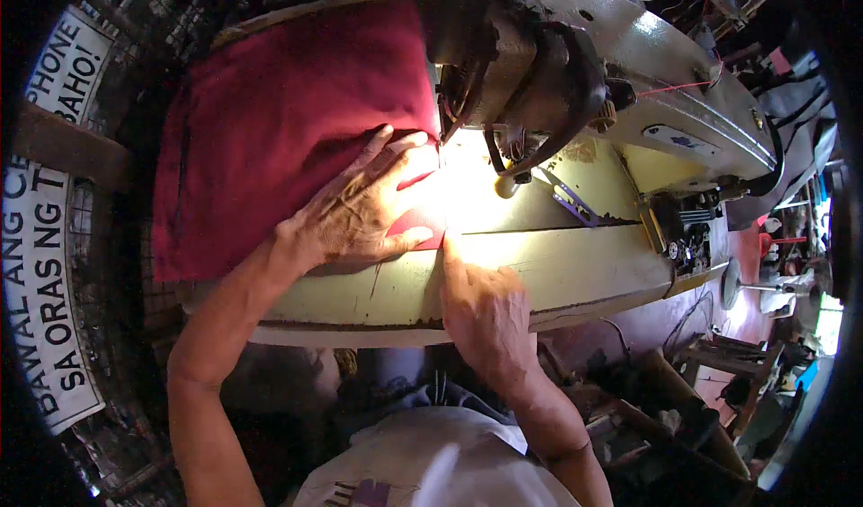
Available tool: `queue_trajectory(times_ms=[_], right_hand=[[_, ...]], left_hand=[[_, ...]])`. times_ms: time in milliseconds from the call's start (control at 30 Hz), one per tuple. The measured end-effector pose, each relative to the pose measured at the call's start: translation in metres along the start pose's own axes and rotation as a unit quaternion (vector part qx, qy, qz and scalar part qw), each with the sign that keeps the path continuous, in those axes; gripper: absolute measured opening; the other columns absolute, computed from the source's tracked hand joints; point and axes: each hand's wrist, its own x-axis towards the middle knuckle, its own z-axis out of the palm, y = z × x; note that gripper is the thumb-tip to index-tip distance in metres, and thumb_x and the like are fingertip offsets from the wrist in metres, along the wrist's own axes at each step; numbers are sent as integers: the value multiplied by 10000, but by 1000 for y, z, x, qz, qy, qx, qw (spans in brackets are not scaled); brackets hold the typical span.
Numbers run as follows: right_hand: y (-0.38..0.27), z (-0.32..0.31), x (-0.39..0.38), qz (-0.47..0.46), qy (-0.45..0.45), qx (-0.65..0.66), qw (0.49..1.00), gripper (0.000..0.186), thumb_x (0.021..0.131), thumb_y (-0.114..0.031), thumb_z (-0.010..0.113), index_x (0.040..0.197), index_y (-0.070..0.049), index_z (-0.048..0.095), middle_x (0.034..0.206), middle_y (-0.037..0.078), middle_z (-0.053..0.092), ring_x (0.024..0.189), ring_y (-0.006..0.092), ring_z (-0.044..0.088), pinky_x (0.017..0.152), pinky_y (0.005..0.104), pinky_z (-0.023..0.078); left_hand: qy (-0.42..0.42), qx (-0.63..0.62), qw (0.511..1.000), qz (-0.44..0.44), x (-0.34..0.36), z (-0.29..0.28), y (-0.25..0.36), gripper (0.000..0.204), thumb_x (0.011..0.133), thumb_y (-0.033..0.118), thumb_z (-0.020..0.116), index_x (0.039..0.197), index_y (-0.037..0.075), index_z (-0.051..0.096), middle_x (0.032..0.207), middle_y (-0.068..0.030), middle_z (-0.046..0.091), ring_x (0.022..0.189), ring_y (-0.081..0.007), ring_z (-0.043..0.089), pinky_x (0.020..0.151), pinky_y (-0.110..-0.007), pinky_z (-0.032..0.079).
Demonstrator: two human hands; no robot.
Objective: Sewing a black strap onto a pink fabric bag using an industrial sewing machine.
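A red cloth (297, 111) lies over the left part of the sewing machine's bed, its right edge running beside the needle area, where bright light washes out detail. Flat on the cloth rests my left hand (369, 206), fingers spread, thumb near the front edge. At the cloth's near right corner is my right hand (485, 305), fingers curled in, forefinger at the edge; its grip looks closed on the cloth, though the thumb is hidden. Above and to the right of both hands stands the sewing machine (647, 66), its presser foot lost in glare.
Small thread snips (571, 203) lie on the machine bed to the right. A bobbin winder (692, 242) sits at the table's right end. Red thread (674, 88) crosses the machine arm. Lettered signs (54, 282) hang on wire mesh at left; a fan (733, 282) stands at right.
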Motion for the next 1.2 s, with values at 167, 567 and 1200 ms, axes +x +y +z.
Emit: queue_trajectory(times_ms=[167,567,1200], right_hand=[[5,4,4,-10,38,19,999,503,814,-51,644,1307,22,575,749,121,630,692,295,641,669,415,494],[-12,0,-15,150,76,114,979,373,949,-121,628,1294,13,580,794,194,653,696,355,665,638,446,515],[-16,1,-13,97,22,51,994,290,955,-116,598,1227,-16,620,829,161,613,668,371,638,601,463,520]], left_hand=[[-64,98,989,93,-4,7,7,322,877,279,652,1137,92,680,1216,-76,621,1266,-276,489,1138,-495,341],[-56,70,994,56,-9,6,15,465,820,172,652,1272,68,607,1317,-109,583,1312,-292,464,1180,-497,291],[-37,84,993,72,-14,14,7,477,799,177,689,1266,108,626,1326,-93,589,1294,-302,482,1181,-492,300]])
